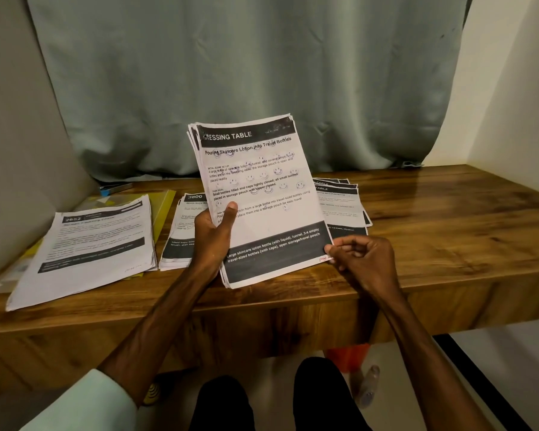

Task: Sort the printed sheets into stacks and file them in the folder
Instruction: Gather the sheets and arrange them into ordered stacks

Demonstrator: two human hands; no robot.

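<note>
Wood worktop [448, 231] in a corner, grey-green curtain [231, 73] behind, pale wall on the right.

The held bundle [262, 197] of printed sheets is in the air over the front middle of the worktop, tilted up at me. Its top page is headed "DRESSING TABLE". My left hand [213, 241] grips its left edge, thumb across the front, the rest curled behind. My right hand [364, 259] has its fingers [339, 248] pinched on the lower right corner of the top sheet. One sheet or several in the pinch, can't tell.

My read on the step: sorting, mid-deal, filing not started. Three stacks are down:
- left stack [84, 247], headed 2652, lies on the yellow folder [164, 209]
- middle stack [181, 237], headed 3800, just behind the left hand
- right stack [343, 200], partly hidden by the bundle, with "TABLE" showing in its header

The top sheet probably belongs on the right stack. The next move needs a clean peel of one sheet only, then a short carry back and to the right and a flat drop square on that stack.

Edges: the left stack's near corner sits close to the worktop's front edge, so a nudge could slide it off. The folder is pinned under that stack and has to be freed before filing. Bare wood shows to the right of the right stack, so that is my room to swing.
</note>
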